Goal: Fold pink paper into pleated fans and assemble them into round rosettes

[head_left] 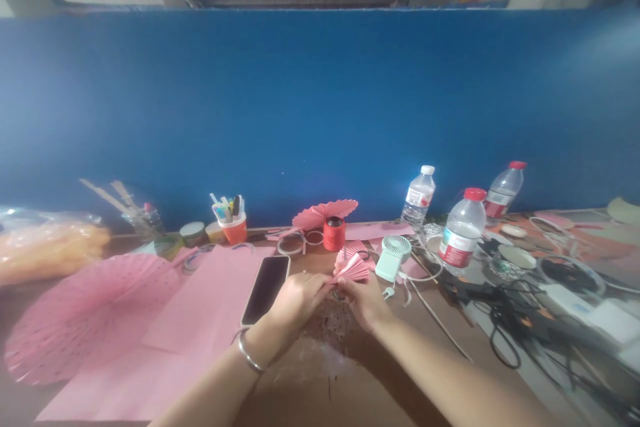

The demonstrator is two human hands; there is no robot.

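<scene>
Between my two hands, over the middle of the table, is a small pink pleated paper fan. My left hand, with a silver bangle at the wrist, pinches the narrow left end of the folds. My right hand grips the fan from below on the right, its fingers partly hidden. A red cylindrical container stands just beyond the hands. Behind it rests another pink pleated paper piece. A dark-screened phone lies left of my left hand, on the edge of pink paper.
Pink paper sheets and a large pleated pink round cover the left side. A pen cup stands behind. To the right are a mint handheld fan, several plastic bottles and tangled cables. A blue partition rises behind.
</scene>
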